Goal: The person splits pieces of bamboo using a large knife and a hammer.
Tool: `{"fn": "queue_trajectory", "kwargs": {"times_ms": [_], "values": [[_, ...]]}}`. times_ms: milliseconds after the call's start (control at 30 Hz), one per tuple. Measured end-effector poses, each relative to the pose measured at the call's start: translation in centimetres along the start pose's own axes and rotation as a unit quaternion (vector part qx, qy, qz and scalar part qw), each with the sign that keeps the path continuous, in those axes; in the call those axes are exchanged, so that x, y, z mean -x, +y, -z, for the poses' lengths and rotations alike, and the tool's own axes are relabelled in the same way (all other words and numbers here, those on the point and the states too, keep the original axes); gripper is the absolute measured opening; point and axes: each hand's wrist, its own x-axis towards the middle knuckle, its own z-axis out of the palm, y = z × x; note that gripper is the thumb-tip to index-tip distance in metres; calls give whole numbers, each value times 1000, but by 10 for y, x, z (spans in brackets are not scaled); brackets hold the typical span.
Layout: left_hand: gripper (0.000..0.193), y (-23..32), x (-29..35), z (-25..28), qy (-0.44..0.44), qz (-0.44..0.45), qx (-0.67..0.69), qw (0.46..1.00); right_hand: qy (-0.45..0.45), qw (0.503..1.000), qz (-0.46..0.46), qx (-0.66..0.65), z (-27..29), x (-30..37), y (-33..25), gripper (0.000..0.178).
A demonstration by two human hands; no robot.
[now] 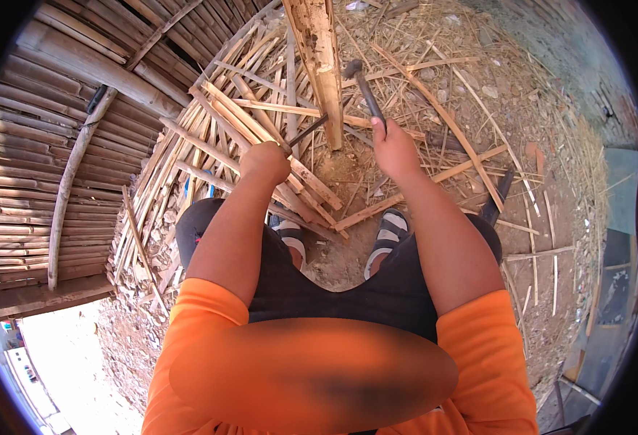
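My left hand (264, 161) is closed round the near end of a thin, dark metal chisel (308, 130). The tool slants up to the right, and its tip meets the left side of a rough wooden post (326, 80) near its lower end. Dark holes and pale, cut patches mark the post. In my right hand (397, 152) is a hammer (368, 94), gripped by its dark handle, thumb laid along it. The hammer's head is raised just right of the post, apart from the chisel. My fingers hide the lower ends of both tools.
Split wooden strips (253, 127) lie heaped at the left, by my feet. Longer sticks (435, 101) cross the dirt floor on the right. A dark, flat blade-like piece (498, 196) is beside my right knee. A bamboo wall (51, 145) stands on the left.
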Motion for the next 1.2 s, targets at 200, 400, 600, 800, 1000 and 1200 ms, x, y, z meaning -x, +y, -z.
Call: {"fn": "queue_trajectory", "kwargs": {"times_ms": [200, 400, 600, 800, 1000, 1200], "values": [[32, 1, 9, 4, -32, 31, 9, 999, -55, 997, 6, 54, -17, -14, 31, 55], [30, -5, -8, -12, -24, 5, -1, 1000, 6, 999, 34, -39, 7, 0, -17, 53], [30, -7, -19, -22, -5, -18, -23, 1000, -54, 995, 19, 83, -35, -16, 54, 54], [30, -17, -40, -4, -35, -9, -51, 998, -51, 998, -10, -34, 22, -42, -8, 55], [29, -13, -41, 10, -29, 0, -23, 999, 53, 995, 45, -78, 14, -32, 8, 52], [31, 6, -33, 8, -46, 35, -6, 998, 66, 991, 48, -102, -3, -32, 7, 53]]}}
